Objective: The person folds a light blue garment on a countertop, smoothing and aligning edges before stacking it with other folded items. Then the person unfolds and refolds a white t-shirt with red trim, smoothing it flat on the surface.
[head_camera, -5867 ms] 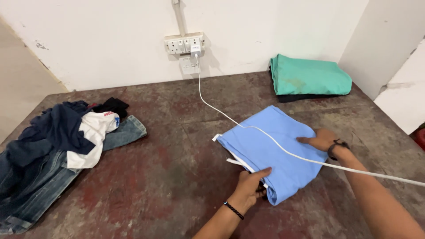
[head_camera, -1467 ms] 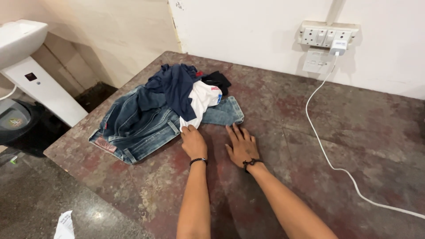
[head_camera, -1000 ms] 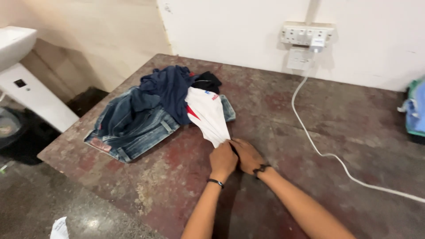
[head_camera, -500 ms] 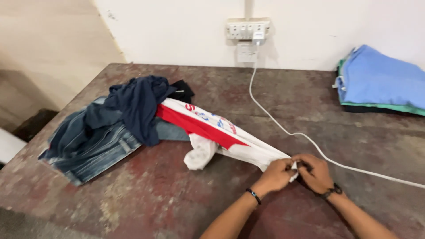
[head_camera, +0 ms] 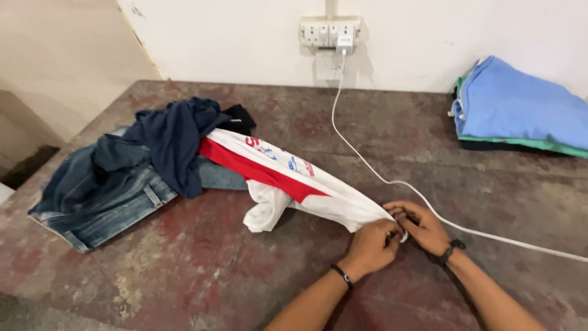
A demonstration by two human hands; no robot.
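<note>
White-and-red shirt [head_camera: 288, 184] lies stretched on the worn table [head_camera: 202, 276], its long axis running from the hands toward ten o'clock, far end under the navy garment [head_camera: 177, 138] on the jeans [head_camera: 104, 196]. Left hand [head_camera: 369, 247] and right hand [head_camera: 421, 225] meet at its near end, apparently both pinching the hem. White cable [head_camera: 380, 178] passes just beside the right hand; bare tabletop lies at six o'clock.

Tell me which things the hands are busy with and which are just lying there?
In use:
- white and red shirt, its end pinched by both hands
- left hand
- right hand

Just lying about:
- jeans
- dark blue top
- black cloth
- white cable from the wall socket
- folded stack, blue on top
- table
</note>
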